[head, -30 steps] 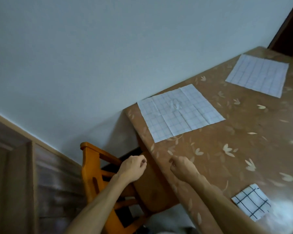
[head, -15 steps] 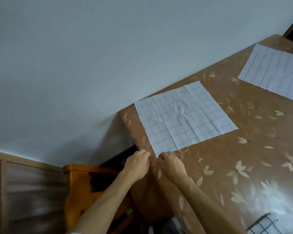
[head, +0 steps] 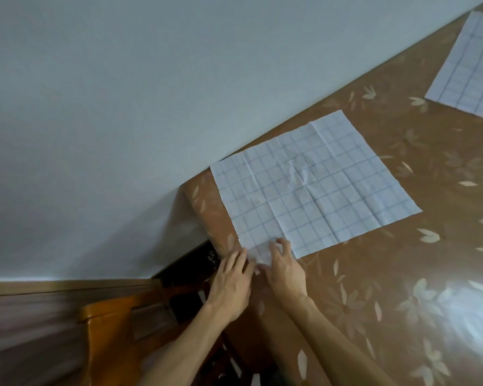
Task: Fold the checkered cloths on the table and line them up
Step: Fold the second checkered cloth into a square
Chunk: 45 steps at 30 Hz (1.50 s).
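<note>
Pale checkered cloth lies spread flat at the table corner by the wall, creases showing, not yet folded. Both hands meet at its near corner, likely to lift it for fold 1. Right hand: fingers curled, pinching the bunched corner. Left hand: fingers fairly straight against the same corner; grasp or mere touch, I cannot tell. 2nd cloth lies flat, well apart, far right.
</note>
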Each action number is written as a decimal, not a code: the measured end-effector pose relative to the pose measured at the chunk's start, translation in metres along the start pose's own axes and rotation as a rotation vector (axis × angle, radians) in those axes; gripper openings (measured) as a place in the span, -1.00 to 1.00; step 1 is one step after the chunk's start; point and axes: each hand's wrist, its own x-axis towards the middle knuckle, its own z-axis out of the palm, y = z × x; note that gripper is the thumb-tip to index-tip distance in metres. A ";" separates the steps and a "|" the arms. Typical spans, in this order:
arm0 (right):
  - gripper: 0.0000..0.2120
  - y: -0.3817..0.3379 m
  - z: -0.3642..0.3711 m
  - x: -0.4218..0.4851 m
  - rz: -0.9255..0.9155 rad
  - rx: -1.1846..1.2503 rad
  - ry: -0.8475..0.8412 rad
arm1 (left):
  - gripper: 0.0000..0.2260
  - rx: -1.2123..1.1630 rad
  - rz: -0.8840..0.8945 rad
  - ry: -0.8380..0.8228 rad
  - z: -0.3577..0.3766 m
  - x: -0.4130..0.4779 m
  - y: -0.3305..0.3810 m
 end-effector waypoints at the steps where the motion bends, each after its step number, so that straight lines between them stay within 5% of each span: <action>1: -0.63 0.003 -0.002 0.000 -0.027 0.000 0.005 | -0.48 -0.007 0.015 0.029 0.002 -0.003 0.000; 5: -0.93 0.021 -0.006 -0.007 -0.132 -0.005 0.012 | -0.52 -0.049 0.027 0.116 -0.003 -0.009 0.004; 11: -0.85 0.055 -0.025 -0.050 -0.321 0.099 -0.213 | -0.34 -0.035 -0.034 0.230 -0.013 -0.014 0.015; 19: -0.95 0.119 -0.065 -0.133 -0.189 0.401 -0.238 | -0.66 -0.140 -0.069 0.171 0.006 -0.056 0.019; 26: -0.51 0.145 -0.076 -0.185 -0.179 0.206 -0.178 | -0.85 -0.247 -0.043 0.242 0.018 -0.124 0.045; 29: -0.50 0.152 -0.071 -0.201 -0.249 0.087 -0.096 | -0.87 -0.316 0.007 0.277 0.015 -0.147 0.068; 36: -0.83 0.159 -0.080 -0.226 -0.329 0.030 0.004 | -0.85 -0.603 -0.115 0.164 -0.002 -0.186 0.106; 42: -0.80 0.176 -0.106 -0.243 -0.261 0.302 -0.096 | -0.36 -0.690 -0.242 -0.048 0.001 -0.216 0.100; 45: -0.69 0.194 -0.111 -0.245 -0.110 0.449 -0.140 | -0.43 -0.742 -0.202 -0.198 0.007 -0.228 0.085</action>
